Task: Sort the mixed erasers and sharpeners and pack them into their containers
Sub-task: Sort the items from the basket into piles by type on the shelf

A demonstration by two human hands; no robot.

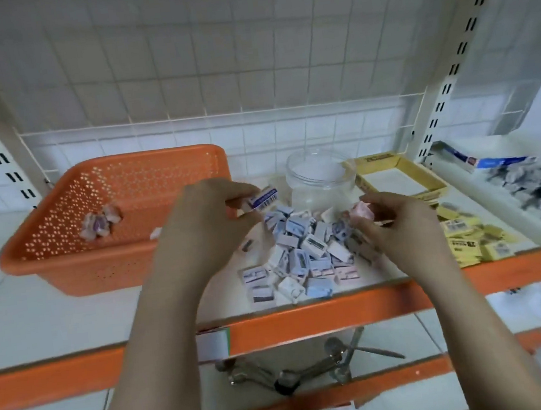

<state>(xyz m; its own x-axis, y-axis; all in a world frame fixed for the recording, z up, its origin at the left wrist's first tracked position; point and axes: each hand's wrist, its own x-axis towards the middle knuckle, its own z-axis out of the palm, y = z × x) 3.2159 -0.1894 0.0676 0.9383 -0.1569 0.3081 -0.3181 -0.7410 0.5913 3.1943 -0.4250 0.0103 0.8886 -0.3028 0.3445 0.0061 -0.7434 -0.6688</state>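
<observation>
**Two hands sorting small stationery over a shop shelf**

A person is standing at a white shelf with an orange front edge, both bare arms reaching in from below. The left hand is pinching a small white eraser with a blue barcode label between thumb and fingertips, lifted above the pile. The right hand is gripping a small pink piece in curled fingers; whether it is an eraser or a sharpener is too blurred to tell.

Between the hands, a loose pile of little blue, white and pink boxed pieces is lying on the shelf, near its front edge.

These pieces are probably very light and rigid enough to pinch without harm. Their wrapped faces may be slick, so pinching across the two long flat sides, as the left hand is doing, looks the surest hold. Nothing here seems fragile.

Containers:
- An orange basket with perforated walls is sitting to the left of the pile, holding a few pinkish pieces in a clump.
- A clear jar is standing open just behind the pile, apparently holding nothing.
- A shallow yellow box is lying to the right of the jar, its white floor showing.

Loose yellow packs are lying in front of that box. Further right, a white tray is holding grey-blue wrapped items.
</observation>
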